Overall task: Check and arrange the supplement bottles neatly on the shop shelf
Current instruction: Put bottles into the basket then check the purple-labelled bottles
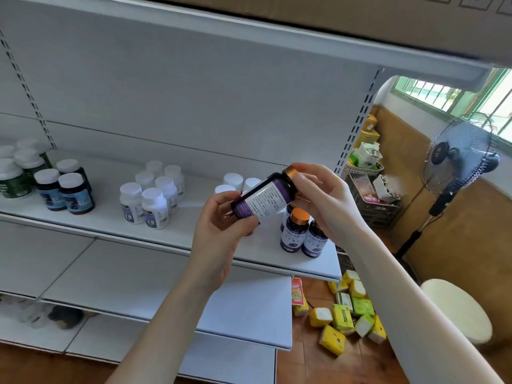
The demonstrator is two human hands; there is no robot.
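Observation:
A dark purple-labelled bottle with a gold cap (264,196) is held tilted in front of the white shelf (110,225), its printed label facing me. My left hand (221,231) grips its base and my right hand (318,195) holds its cap end. Below it, two matching purple bottles (295,231) stand on the shelf's right end. Further left stand several white bottles (153,195), dark bottles with blue labels (66,189) and green-labelled bottles (16,173). More white caps (234,181) show behind my hands.
Lower white shelves (138,286) jut out below. Yellow and green boxes (343,314) lie scattered on the wooden floor at right. A standing fan (457,162), a white stool (457,309) and crates of goods (371,200) stand beyond the shelf's right end. A cardboard box (388,18) sits on top.

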